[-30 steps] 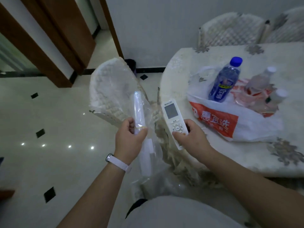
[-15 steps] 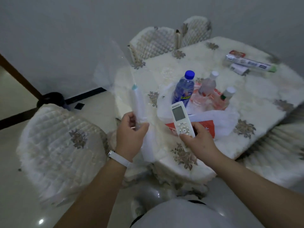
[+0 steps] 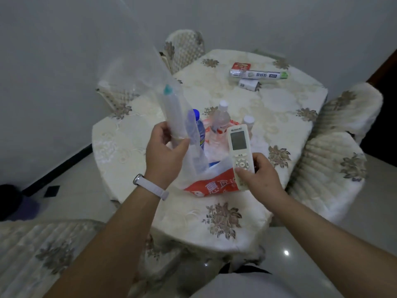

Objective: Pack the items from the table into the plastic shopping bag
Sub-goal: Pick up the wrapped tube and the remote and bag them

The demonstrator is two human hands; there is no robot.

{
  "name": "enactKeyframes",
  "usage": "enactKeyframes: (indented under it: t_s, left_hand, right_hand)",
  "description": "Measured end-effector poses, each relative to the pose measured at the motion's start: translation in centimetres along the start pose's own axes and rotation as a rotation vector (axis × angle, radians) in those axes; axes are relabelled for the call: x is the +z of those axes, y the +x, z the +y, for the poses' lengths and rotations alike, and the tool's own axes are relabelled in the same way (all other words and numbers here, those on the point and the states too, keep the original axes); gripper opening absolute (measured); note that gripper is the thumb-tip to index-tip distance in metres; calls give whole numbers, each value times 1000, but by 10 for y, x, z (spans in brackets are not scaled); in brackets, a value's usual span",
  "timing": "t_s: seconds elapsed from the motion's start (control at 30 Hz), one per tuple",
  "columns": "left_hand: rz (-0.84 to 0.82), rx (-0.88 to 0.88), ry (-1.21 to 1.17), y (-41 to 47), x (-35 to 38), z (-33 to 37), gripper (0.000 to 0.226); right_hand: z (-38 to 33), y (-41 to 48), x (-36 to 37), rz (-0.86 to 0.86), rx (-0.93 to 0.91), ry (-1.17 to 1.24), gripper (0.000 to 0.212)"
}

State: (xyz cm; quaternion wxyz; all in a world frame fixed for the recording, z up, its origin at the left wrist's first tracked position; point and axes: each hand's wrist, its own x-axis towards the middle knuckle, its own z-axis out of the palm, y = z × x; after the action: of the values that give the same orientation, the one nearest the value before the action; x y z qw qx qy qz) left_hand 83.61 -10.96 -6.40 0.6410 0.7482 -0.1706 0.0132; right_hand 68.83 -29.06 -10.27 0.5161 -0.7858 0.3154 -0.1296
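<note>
My left hand grips a clear plastic sleeve holding a long white tube with a teal tip, held upright above the table. A white remote control with a grey screen stands upright in my right hand. Just behind both hands lies the white and red plastic shopping bag on the table. Inside it stand a blue-capped water bottle and two white-capped bottles, partly hidden by the sleeve and remote.
The round table has a cream floral cloth. At its far side lie a long boxed roll, a red packet and a small box. Padded chairs surround the table; a dark bin sits at left.
The view has swung right from the floor and chair onto the table. Both hands, still holding the sleeve and the remote, now hover over the shopping bag.
</note>
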Motion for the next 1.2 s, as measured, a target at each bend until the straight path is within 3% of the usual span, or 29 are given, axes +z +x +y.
enactKeyframes:
  t_s: [0.33, 0.6, 0.87, 1.07, 1.2]
  left_hand:
    - [-59, -59, 283, 38, 81, -18, 30]
    - [-156, -23, 606, 38, 119, -60, 29]
    - [-243, -55, 752, 29, 132, -81, 39]
    - [-337, -107, 781, 32, 141, -103, 40]
    - [-386, -122, 777, 32, 144, -108, 39]
  right_hand:
    - [1, 139, 10, -117, -111, -41, 52]
    - [49, 185, 26, -339, -211, -323, 12]
    - [87, 192, 47, -364, -276, -516, 9]
    - [102, 194, 51, -410, -145, -489, 16]
    - [91, 189, 38, -567, -115, -501, 12]
